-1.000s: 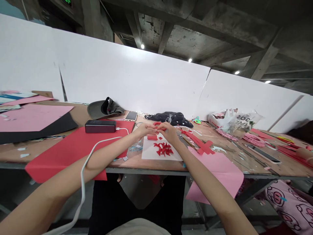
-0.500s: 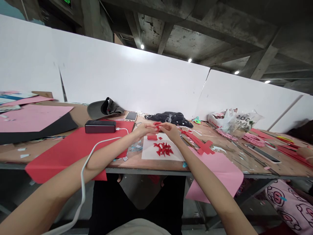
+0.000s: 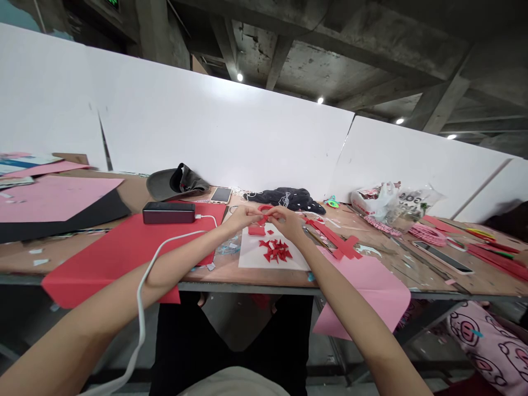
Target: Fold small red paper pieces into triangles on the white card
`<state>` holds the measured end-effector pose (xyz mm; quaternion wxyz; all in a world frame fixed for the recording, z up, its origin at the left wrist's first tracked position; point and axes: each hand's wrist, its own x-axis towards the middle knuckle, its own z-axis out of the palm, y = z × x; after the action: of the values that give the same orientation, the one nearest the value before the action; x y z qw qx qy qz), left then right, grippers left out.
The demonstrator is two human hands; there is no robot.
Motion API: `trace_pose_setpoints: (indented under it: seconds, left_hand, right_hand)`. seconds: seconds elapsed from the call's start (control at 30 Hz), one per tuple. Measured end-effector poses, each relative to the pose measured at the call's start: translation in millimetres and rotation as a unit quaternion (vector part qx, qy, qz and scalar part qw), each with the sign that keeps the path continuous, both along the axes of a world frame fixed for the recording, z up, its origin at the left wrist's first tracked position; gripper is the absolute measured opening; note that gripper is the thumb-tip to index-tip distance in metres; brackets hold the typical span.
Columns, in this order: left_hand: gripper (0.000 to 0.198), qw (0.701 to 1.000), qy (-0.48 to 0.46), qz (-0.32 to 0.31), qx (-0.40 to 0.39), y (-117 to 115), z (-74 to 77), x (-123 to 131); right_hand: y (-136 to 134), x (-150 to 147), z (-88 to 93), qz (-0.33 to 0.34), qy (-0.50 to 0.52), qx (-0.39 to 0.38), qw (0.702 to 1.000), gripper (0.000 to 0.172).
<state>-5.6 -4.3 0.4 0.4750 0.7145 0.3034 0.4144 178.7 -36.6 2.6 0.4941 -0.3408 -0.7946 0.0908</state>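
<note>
Between my two hands, above the worktable, a narrow red paper strip (image 3: pixel 264 208) curves in a loop. My left hand (image 3: pixel 244 217) pinches its left side with the fingertips. The right side is pinched by my right hand (image 3: pixel 286 221), fingers closed. Just below lies a white sheet (image 3: pixel 249 259) bearing a pile of small pointed folded red paper pieces (image 3: pixel 277 251). A small red paper rectangle (image 3: pixel 256 231) rests near the top of that sheet. Fingers partly hide the strip's ends.
Left are red card (image 3: pixel 124 247), a power bank (image 3: pixel 169 213) with a white cable over my left arm, and a cap (image 3: pixel 177 183). Right are red strips (image 3: pixel 338 242), pink paper (image 3: pixel 371 291) and a phone (image 3: pixel 443 257). Another person's hand (image 3: pixel 523 257) shows at far right.
My fingers have shifted slightly on the red strip, and more of its loop shows above them. At far right, the other person's hand has moved and a green-handled item shows.
</note>
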Motion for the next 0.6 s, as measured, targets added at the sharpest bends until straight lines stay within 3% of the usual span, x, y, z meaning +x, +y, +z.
trace_pose_setpoints:
  seconds: [0.13,0.43,0.6]
  left_hand:
    - [0.027,0.998,-0.026,-0.015,-0.056,-3.9,3.1,-0.5]
    - [0.025,0.979,-0.090,-0.056,-0.175,-0.3,7.1,0.2]
    - [0.032,0.987,-0.078,-0.034,-0.137,-5.9,10.5,-1.8]
  right_hand:
    - [-2.4,3.0,4.2,0.009,-0.036,0.043,0.998,0.014]
    - [0.9,5.4,3.5,0.019,-0.030,0.054,0.998,0.014]
    - [-6.2,1.5,5.3,0.025,0.009,0.004,1.000,0.015]
